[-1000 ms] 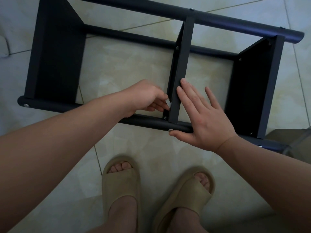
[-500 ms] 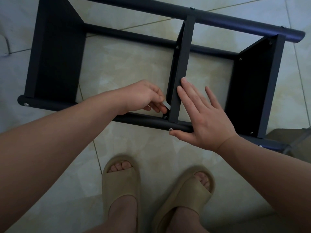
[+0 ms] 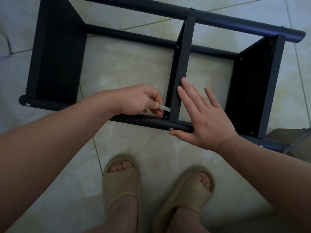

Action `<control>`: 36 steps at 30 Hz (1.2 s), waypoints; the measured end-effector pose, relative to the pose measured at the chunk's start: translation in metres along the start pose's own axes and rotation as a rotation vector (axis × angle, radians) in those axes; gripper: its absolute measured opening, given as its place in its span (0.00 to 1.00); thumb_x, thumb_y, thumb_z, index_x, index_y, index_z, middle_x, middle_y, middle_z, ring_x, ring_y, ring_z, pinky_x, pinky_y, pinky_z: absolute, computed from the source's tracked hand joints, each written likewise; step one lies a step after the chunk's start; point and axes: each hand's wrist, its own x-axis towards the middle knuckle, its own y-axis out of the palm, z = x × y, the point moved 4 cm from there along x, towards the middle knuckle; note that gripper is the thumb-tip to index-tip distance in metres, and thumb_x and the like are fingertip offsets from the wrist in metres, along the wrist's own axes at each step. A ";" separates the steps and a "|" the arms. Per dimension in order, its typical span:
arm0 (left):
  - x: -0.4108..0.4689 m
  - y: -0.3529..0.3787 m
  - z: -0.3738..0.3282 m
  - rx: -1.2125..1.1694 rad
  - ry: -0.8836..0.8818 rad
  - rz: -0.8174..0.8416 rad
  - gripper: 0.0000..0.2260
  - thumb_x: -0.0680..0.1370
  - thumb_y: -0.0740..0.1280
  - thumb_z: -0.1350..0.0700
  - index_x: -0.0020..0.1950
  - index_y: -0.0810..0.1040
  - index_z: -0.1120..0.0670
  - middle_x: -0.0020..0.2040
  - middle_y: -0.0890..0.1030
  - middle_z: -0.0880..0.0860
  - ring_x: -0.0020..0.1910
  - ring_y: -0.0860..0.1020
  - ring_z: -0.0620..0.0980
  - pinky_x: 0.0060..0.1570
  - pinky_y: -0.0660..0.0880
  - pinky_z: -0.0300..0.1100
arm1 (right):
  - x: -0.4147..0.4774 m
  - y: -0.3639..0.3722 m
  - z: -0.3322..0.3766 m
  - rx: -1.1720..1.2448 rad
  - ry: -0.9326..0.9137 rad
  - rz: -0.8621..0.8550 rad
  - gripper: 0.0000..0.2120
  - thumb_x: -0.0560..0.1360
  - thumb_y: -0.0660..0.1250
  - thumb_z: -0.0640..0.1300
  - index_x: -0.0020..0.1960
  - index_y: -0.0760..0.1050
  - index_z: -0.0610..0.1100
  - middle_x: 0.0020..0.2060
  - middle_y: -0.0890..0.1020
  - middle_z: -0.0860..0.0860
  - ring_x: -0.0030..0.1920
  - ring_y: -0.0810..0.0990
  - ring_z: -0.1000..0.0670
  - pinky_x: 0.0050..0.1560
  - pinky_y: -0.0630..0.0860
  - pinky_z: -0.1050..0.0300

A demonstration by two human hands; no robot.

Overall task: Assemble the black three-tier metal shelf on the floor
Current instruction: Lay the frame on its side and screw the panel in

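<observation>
Left hand (image 3: 139, 100) comes in from the left, fingers curled, pinching a small flat silver tool (image 3: 165, 108) right at the screw (image 3: 166, 117) where the middle tier (image 3: 183, 64) meets the near pole (image 3: 148, 121). Right hand (image 3: 205, 118) lies flat, fingers straight on that tier's edge, thumb along the pole. The black shelf (image 3: 57, 56) is lying on its side on the tile floor (image 3: 134, 68), long axis left to right.

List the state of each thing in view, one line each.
black shelf: on its side on the tiles, three tiers fitted.
middle tier: braced by the right hand.
left hand: pinches the silver tool.
silver tool: angled towards the corner screw.
right hand: open, fingers flat on the middle tier.
</observation>
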 end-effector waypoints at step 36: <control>-0.035 -0.075 -0.056 0.431 -0.102 -0.308 0.05 0.75 0.71 0.56 0.40 0.82 0.48 0.42 0.83 0.50 0.43 0.80 0.51 0.41 0.74 0.42 | 0.018 -0.052 -0.028 -0.009 0.099 0.192 0.46 0.72 0.45 0.77 0.83 0.41 0.56 0.82 0.39 0.57 0.81 0.35 0.50 0.79 0.35 0.48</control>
